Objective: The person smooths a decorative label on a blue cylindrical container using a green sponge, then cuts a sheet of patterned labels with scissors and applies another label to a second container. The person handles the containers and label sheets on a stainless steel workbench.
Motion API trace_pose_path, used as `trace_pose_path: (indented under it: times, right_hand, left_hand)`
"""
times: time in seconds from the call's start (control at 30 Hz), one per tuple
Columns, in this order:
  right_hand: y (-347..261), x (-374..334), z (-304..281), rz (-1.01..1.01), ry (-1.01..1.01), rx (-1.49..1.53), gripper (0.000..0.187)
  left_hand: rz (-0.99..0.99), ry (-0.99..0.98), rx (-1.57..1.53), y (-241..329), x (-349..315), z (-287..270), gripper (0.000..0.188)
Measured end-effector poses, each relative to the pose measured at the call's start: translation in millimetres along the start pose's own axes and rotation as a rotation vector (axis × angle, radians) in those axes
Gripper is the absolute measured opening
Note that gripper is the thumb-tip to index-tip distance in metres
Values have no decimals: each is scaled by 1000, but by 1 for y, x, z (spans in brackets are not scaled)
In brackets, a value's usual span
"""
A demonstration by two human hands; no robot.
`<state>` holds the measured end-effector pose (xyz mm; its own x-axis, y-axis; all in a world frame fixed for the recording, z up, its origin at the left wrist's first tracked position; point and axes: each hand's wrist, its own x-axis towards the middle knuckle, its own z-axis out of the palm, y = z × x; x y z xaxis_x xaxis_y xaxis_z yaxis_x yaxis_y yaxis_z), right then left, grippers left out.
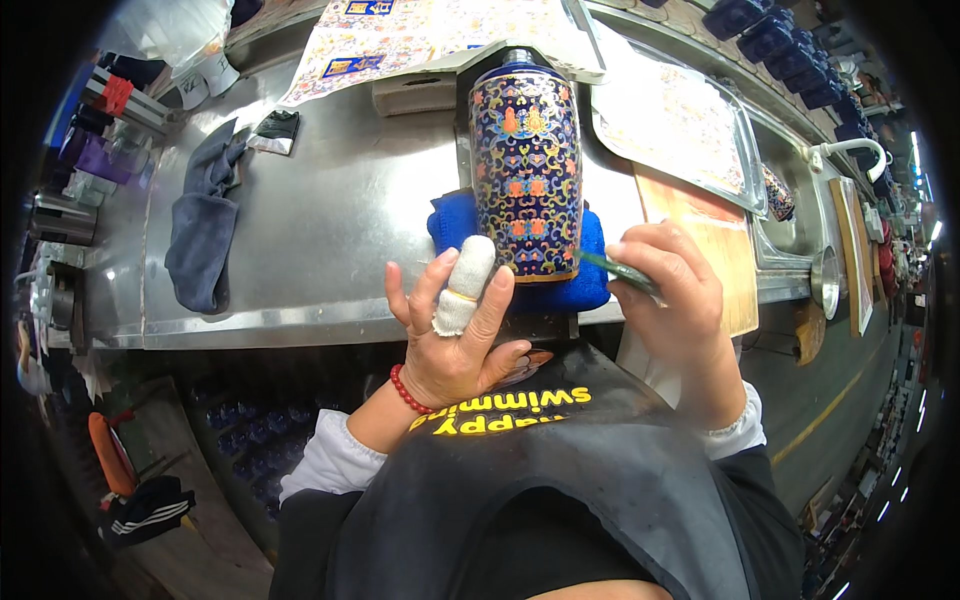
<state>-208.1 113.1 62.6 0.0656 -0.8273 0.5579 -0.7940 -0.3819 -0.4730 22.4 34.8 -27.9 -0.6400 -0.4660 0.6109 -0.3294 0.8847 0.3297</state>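
A dark blue bottle point(526, 170) covered in a colourful floral pattern lies on its side on a folded blue towel point(592, 285), its neck pointing away from me. My left hand point(455, 330) is at the bottle's near left end, fingers spread and holding nothing; the index fingertip is at the base edge, and I cannot tell if it touches. One finger wears a whitish cloth cover point(465, 285) held by a band. Closed in my right hand point(675, 285) is a thin dark green tool point(622, 272), its tip close to the bottle's lower right edge. The tool's exact kind is unclear.
Patterned sheets point(450, 35) lie at the back of the steel counter point(320, 210), and more rest on a clear tray point(675, 125) at right, over a wooden board point(740, 270). Left lies a grey-blue cloth point(203, 230). A sink point(785, 225) with a white tap point(855, 150) is farther right.
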Motion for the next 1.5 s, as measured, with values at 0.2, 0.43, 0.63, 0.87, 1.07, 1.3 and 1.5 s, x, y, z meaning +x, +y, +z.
trace_pose_path:
  times: [0.2, 0.43, 0.63, 0.87, 1.07, 1.3, 1.5]
  right_hand:
    - [-18, -7, 14, 29, -247, -218, 51]
    - [-20, -8, 14, 30, -273, -236, 46]
    - [-23, -8, 14, 14, -280, -264, 42]
    - [-11, -7, 15, -109, -139, -319, 44]
    - [-9, -14, 13, -94, -248, -296, 46]
    - [-5, -17, 13, -68, -204, -315, 46]
    - [4, -20, 17, 14, 87, 70, 42]
  left_hand:
    - [-25, 11, 5, 0, -3, 1, 54]
    - [-31, 28, -18, 1, -1, 2, 53]
    - [-26, 15, -16, 0, -2, 1, 54]
    - [-39, 19, -42, 0, -1, 2, 56]
    - [-30, 27, -45, -2, 1, 2, 56]
    - [-18, 35, -32, -2, 1, 4, 59]
    - [15, 68, -37, -1, 7, 4, 52]
